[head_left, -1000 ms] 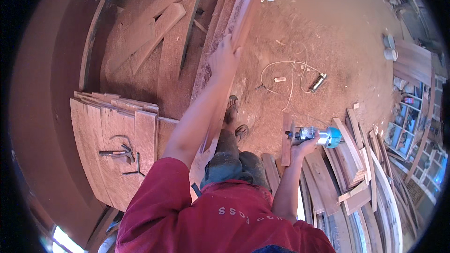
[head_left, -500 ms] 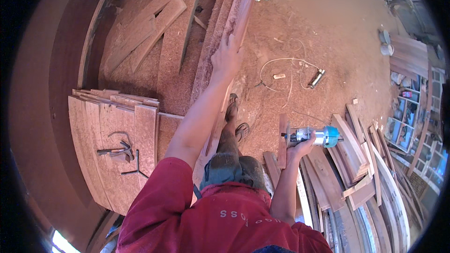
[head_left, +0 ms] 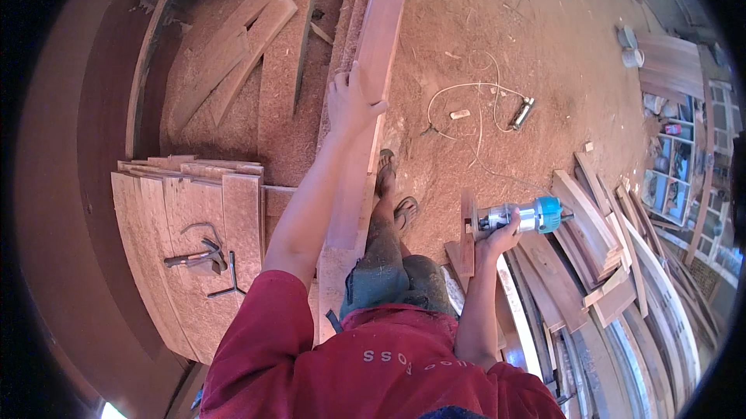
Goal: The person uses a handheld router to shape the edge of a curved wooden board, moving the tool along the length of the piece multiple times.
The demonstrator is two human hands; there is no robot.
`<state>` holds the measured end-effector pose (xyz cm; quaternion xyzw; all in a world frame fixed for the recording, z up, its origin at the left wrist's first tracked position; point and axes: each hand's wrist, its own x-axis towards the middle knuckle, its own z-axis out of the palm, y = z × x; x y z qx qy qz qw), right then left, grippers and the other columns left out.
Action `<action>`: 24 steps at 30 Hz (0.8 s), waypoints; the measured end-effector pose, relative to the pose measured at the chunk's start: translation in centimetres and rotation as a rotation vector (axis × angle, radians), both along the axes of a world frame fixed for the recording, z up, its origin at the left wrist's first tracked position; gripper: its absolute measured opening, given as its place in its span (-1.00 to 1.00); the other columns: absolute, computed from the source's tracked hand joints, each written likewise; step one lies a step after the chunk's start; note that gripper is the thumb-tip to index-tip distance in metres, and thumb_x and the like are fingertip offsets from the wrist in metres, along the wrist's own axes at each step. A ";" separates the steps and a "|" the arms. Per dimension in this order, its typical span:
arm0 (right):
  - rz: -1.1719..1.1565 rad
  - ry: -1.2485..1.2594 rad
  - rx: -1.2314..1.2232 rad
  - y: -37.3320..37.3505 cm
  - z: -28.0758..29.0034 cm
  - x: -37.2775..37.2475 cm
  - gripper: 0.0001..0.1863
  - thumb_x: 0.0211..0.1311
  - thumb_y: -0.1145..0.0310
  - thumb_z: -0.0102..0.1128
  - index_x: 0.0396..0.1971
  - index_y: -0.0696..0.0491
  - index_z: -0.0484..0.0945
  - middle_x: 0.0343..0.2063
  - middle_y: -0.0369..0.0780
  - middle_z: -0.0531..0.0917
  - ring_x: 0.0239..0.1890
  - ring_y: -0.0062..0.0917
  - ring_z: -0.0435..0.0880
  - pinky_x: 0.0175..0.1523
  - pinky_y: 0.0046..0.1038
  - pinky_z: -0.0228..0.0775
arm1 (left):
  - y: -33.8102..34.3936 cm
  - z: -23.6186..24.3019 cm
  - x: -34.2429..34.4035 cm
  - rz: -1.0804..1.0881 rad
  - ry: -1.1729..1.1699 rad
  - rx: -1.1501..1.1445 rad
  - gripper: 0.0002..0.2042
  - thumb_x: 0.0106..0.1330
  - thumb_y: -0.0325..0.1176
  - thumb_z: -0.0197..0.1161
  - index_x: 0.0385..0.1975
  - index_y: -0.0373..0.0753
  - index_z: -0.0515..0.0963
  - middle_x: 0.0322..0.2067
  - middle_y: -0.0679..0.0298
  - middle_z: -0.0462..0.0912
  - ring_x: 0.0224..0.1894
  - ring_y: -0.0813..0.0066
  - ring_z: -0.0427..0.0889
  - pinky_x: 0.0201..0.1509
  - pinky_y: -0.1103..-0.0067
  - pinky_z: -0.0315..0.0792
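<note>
My left hand [head_left: 356, 107] spans a long reddish-brown wooden board [head_left: 379, 31], its fingers at the left side and the thumb by the right edge. The board lies broad face up along the sawdust-covered bench [head_left: 342, 260]. Out to the right, my right hand [head_left: 500, 240] is wrapped round a handheld trim router [head_left: 528, 218] with a silver body and teal cap. The router is held sideways, and a flat wooden piece [head_left: 467, 229] stands at its base end. Its bit is too small to make out.
Stacked planks [head_left: 183, 256] at the left carry a hammer [head_left: 194, 257] and a black three-armed tool [head_left: 230, 283]. Cut timber [head_left: 583, 225] is piled at the right. A pale cord [head_left: 454, 89] loops over the sawdust floor beside a small cylindrical tool [head_left: 523, 113].
The board has turned from tilted on its edge to broad face up under my left hand, which has shifted slightly left and nearer. My right hand still holds the router in nearly the same place.
</note>
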<state>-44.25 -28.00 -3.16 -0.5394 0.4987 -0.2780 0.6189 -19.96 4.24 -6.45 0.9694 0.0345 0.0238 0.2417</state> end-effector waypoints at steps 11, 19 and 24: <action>0.139 -0.038 -0.171 4.6 1.8 2.7 -0.57 0.35 0.32 0.33 0.10 0.18 0.46 -0.11 -0.18 0.64 -0.13 -0.49 0.63 0.01 -0.38 0.50 | -4.1 2.6 4.1 0.030 -0.008 -0.058 -0.05 -0.08 -0.04 0.62 0.39 -0.24 0.37 0.13 -0.04 0.46 0.18 -0.09 0.47 0.26 0.13 0.44; 0.356 -0.024 -0.383 7.7 1.4 4.4 -0.46 0.23 0.28 0.44 0.09 0.19 0.43 -0.08 -0.16 0.60 -0.04 -0.43 0.59 0.15 -0.32 0.42 | -3.4 -1.0 9.6 -0.015 -0.127 -0.141 -0.18 0.15 0.05 0.47 0.39 -0.21 0.39 0.19 -0.04 0.49 0.27 -0.09 0.43 0.35 0.12 0.35; 0.639 0.012 -0.374 11.7 0.8 6.4 -0.44 0.11 0.25 0.57 -0.01 0.24 0.50 -0.09 -0.13 0.63 -0.05 -0.39 0.61 0.16 -0.26 0.44 | -1.9 -5.1 9.8 0.004 -0.184 -0.279 -0.39 0.45 -0.02 0.18 0.43 -0.17 0.37 0.30 -0.01 0.48 0.36 0.00 0.41 0.45 0.14 0.22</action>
